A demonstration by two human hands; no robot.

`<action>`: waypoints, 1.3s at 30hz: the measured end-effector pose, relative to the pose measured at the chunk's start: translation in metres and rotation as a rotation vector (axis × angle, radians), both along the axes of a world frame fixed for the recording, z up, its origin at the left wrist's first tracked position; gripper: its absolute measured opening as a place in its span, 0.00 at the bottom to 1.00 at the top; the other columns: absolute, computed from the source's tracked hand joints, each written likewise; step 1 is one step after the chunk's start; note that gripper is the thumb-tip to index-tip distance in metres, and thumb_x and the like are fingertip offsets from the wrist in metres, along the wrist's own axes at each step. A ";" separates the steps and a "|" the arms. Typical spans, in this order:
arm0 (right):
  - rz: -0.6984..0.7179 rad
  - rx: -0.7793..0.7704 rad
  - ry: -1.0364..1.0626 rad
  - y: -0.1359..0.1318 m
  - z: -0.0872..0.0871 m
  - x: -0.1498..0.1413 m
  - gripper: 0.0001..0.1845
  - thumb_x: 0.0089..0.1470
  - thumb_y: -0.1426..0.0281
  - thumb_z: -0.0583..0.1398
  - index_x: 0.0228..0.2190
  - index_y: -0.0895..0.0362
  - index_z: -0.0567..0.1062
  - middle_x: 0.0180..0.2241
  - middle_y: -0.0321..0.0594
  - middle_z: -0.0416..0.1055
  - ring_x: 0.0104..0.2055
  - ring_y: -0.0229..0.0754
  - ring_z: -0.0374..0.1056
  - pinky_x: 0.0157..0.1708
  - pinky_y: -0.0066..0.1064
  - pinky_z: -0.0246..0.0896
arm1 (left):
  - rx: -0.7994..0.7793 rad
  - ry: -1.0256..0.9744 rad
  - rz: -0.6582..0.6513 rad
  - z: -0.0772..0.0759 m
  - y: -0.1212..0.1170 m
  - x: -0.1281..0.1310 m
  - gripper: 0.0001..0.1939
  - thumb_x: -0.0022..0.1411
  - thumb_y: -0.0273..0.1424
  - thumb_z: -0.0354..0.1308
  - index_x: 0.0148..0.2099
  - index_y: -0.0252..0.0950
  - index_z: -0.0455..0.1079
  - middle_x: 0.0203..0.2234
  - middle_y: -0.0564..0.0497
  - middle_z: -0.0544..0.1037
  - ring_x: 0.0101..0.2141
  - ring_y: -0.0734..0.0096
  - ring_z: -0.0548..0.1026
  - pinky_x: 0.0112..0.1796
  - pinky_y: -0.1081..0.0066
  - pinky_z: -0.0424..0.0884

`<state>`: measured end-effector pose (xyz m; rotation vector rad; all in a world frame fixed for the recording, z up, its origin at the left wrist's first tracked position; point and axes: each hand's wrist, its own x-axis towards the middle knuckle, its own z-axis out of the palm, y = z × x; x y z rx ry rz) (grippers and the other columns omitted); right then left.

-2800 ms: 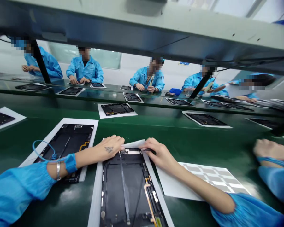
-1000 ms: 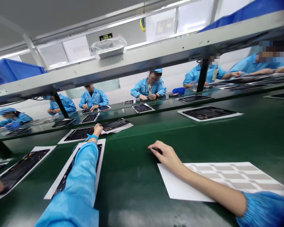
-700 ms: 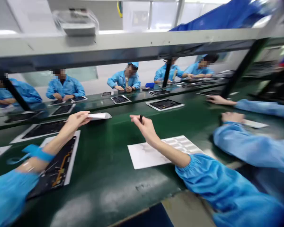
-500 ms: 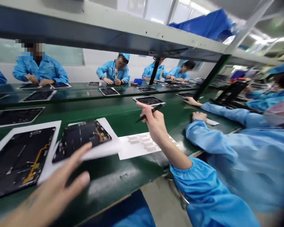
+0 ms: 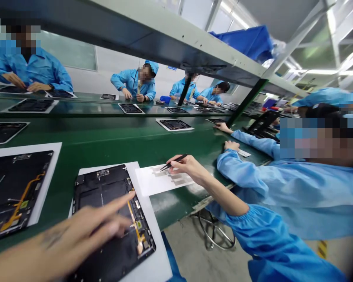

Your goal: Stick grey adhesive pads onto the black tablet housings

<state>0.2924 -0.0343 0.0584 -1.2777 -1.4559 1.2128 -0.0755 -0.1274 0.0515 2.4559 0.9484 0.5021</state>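
An opened tablet housing [image 5: 113,182], black inside with an orange flex cable, lies at an angle on a white sheet [image 5: 160,258] in front of me. My left hand [image 5: 88,231] is over it, fingers outstretched and slightly blurred, the index fingertip near the cable's upper end. Whether it touches the housing I cannot tell. My right hand [image 5: 191,169] is closed on black tweezers [image 5: 180,158]. Their tips point down at a white sheet of grey stickers [image 5: 147,182], just right of the housing.
Another opened housing [image 5: 6,184] lies to the left on paper. More housings, such as one farther back [image 5: 175,124], line the green bench [image 5: 106,145]. A co-worker's sleeve [image 5: 253,172] is close on the right. A shelf [image 5: 153,35] crosses overhead; a stool [image 5: 216,235] stands below.
My left hand has pulled a housing on its sheet from the far bench to in front of me, and let go. My right hand has lowered the tweezers to the sticker sheet. The view swung right.
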 end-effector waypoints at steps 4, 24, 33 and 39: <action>-0.037 0.030 -0.078 0.008 -0.007 -0.002 0.28 0.42 0.46 0.69 0.28 0.60 0.79 0.25 0.41 0.77 0.27 0.39 0.71 0.33 0.32 0.67 | 0.125 0.153 -0.313 0.007 0.090 0.057 0.24 0.74 0.46 0.43 0.67 0.52 0.62 0.66 0.54 0.62 0.67 0.53 0.57 0.66 0.53 0.52; 0.172 -0.200 -0.201 0.023 0.012 0.002 0.29 0.47 0.44 0.66 0.32 0.58 0.75 0.29 0.42 0.80 0.33 0.42 0.75 0.31 0.28 0.64 | -0.007 0.085 -0.458 -0.027 0.137 0.104 0.22 0.73 0.46 0.46 0.66 0.60 0.61 0.68 0.56 0.57 0.68 0.56 0.54 0.66 0.52 0.47; 0.064 -0.144 -0.204 0.017 0.003 0.001 0.30 0.44 0.43 0.68 0.27 0.60 0.78 0.23 0.37 0.72 0.25 0.34 0.63 0.28 0.28 0.58 | -0.019 0.089 -0.459 -0.027 0.138 0.106 0.22 0.72 0.43 0.47 0.65 0.62 0.62 0.68 0.58 0.57 0.68 0.57 0.53 0.66 0.54 0.47; -0.144 -0.019 0.099 0.004 0.018 -0.011 0.26 0.42 0.46 0.70 0.27 0.57 0.78 0.24 0.37 0.70 0.28 0.38 0.64 0.32 0.31 0.63 | 0.092 0.159 -0.508 -0.028 0.137 0.107 0.23 0.74 0.43 0.43 0.68 0.54 0.60 0.69 0.52 0.55 0.68 0.53 0.53 0.65 0.51 0.49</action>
